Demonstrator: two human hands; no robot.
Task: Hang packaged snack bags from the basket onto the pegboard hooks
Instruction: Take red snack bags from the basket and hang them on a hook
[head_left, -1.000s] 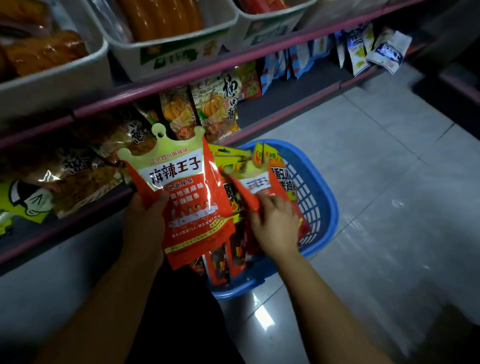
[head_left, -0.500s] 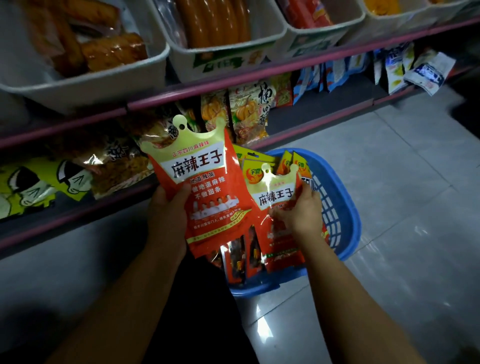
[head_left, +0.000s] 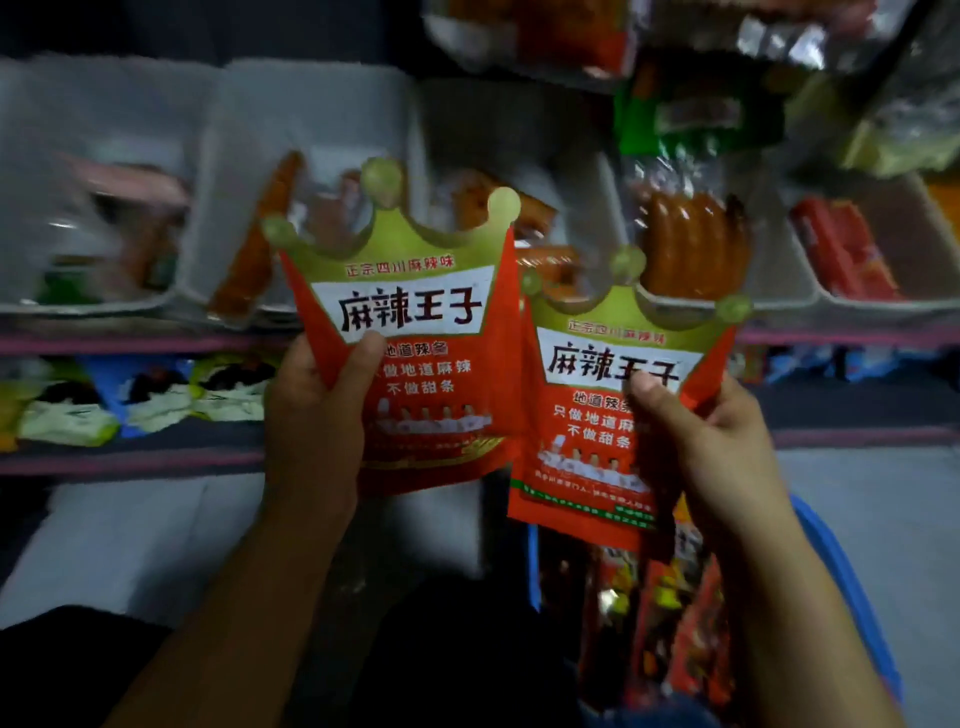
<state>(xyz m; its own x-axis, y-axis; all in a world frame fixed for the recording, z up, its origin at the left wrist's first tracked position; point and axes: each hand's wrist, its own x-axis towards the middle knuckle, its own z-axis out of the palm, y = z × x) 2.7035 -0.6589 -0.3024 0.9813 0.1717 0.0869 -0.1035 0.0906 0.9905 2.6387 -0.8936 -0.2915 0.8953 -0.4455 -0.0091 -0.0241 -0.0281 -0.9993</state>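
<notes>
My left hand grips a red snack bag with a green crown-shaped top, thumb across its front. My right hand holds a second, identical red crown-topped bag just to the right, its left edge overlapping the first bag. Both bags are raised in front of the shelves. Below my right forearm sits the blue basket, with several more red packets inside. No pegboard hooks can be made out in this blurred view.
White bins of sausages and snacks line a pink-edged shelf. A lower shelf holds green and blue packets. More packages hang at the top right. Grey floor lies at the lower left.
Both hands have risen with their bags, and my view has tilted up to the bins. The right hand's bag has left the basket and now sits beside the left one.
</notes>
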